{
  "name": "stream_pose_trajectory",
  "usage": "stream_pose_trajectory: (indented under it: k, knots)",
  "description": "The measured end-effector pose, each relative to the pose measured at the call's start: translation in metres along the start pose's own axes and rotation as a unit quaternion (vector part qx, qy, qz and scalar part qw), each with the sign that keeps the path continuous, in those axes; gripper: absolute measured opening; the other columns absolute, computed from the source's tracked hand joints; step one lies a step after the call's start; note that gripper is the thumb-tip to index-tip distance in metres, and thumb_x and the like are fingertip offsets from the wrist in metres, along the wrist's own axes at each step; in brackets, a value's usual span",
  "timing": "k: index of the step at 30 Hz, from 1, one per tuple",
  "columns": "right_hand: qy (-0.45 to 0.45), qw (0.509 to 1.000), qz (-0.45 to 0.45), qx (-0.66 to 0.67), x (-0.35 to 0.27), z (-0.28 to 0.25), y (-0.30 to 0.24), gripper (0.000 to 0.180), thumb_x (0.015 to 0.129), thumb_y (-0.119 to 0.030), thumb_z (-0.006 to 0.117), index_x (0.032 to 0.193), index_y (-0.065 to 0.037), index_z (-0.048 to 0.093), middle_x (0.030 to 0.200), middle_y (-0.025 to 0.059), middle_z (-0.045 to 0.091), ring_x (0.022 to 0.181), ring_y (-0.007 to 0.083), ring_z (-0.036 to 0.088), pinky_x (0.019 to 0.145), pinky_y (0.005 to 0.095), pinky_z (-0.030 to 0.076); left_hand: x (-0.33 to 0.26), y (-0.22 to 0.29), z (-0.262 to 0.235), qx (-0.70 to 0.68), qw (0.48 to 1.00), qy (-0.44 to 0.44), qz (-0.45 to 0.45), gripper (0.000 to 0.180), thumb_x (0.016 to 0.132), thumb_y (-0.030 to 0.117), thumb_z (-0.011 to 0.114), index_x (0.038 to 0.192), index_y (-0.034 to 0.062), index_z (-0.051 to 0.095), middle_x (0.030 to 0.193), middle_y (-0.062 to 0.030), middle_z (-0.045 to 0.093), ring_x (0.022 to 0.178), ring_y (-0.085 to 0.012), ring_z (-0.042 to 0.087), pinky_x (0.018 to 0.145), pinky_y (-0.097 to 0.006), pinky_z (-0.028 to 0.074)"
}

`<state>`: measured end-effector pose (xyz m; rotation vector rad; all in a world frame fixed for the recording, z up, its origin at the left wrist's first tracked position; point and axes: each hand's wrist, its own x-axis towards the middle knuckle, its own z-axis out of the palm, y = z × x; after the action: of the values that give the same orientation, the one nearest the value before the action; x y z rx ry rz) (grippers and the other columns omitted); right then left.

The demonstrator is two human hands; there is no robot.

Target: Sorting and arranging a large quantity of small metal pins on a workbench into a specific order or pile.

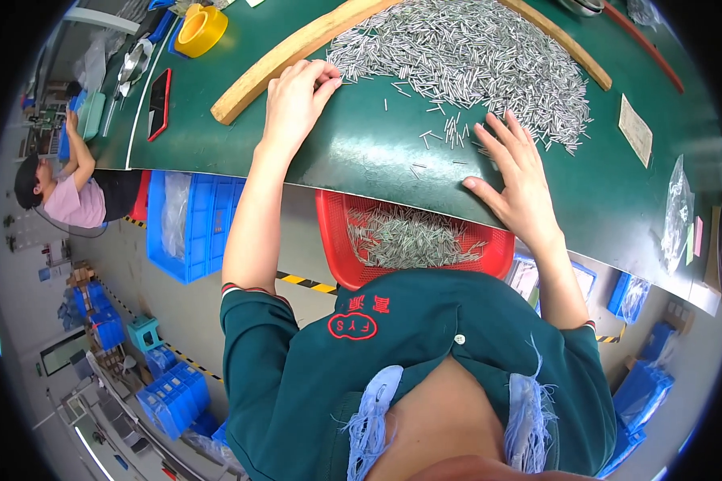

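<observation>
A broad heap of small silvery metal pins is spread over the green tabletop. My left hand is at the heap's left edge, beside a wooden bar. Its fingers are curled together; whatever they pinch is too small to make out. My right hand lies open, fingers spread, at the heap's near right side. A few loose pins are scattered just left of its fingertips. Under the table's near edge, a red plastic basket in front of my body contains many more pins.
A second wooden bar borders the heap's right. On the left are a red-edged phone and a yellow tape roll. A paper card lies at right. Blue crates stand below the table; another person is at far left.
</observation>
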<state>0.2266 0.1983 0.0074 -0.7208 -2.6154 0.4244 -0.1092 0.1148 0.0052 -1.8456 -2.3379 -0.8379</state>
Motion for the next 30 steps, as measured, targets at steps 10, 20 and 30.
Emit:
stream_pose_trajectory:
  k: [10, 20, 30]
  knots:
    - [0.005, 1.0, 0.018, 0.014, 0.002, -0.001, 0.002, 0.063, 0.087, -0.04, 0.072, 0.14, -0.01, 0.054, 0.148, 0.0149, 0.046, 0.146, 0.0351, 0.031, 0.12, 0.0485, 0.024, 0.01, -0.001, 0.005, 0.061, 0.997, -0.02, 0.045, 0.013, 0.092, 0.018, 0.065, 0.094, 0.0054, 0.067, 0.088, -0.0114, 0.067, 0.09, -0.0313, 0.065, 0.079, -0.044, 0.05]
    - [0.004, 1.0, 0.012, 0.02, 0.0, 0.0, 0.0, 0.063, 0.087, -0.039, 0.072, 0.14, -0.01, 0.054, 0.148, 0.0153, 0.047, 0.146, 0.0361, 0.031, 0.119, 0.0485, 0.026, -0.025, -0.021, -0.029, 0.017, 0.997, 0.024, -0.068, 0.011, 0.093, 0.016, 0.065, 0.098, 0.0058, 0.063, 0.088, -0.0103, 0.069, 0.076, -0.0282, 0.067, 0.072, -0.041, 0.052]
    - [0.007, 1.0, 0.007, 0.025, 0.0, 0.0, 0.0, 0.065, 0.087, -0.04, 0.072, 0.141, -0.011, 0.053, 0.147, 0.0153, 0.047, 0.146, 0.0358, 0.031, 0.118, 0.0484, 0.028, -0.063, -0.064, -0.07, 0.365, 0.899, 0.195, -0.142, 0.026, 0.095, 0.019, 0.064, 0.12, 0.023, 0.07, 0.114, -0.0024, 0.065, 0.108, -0.0247, 0.06, 0.088, -0.042, 0.047]
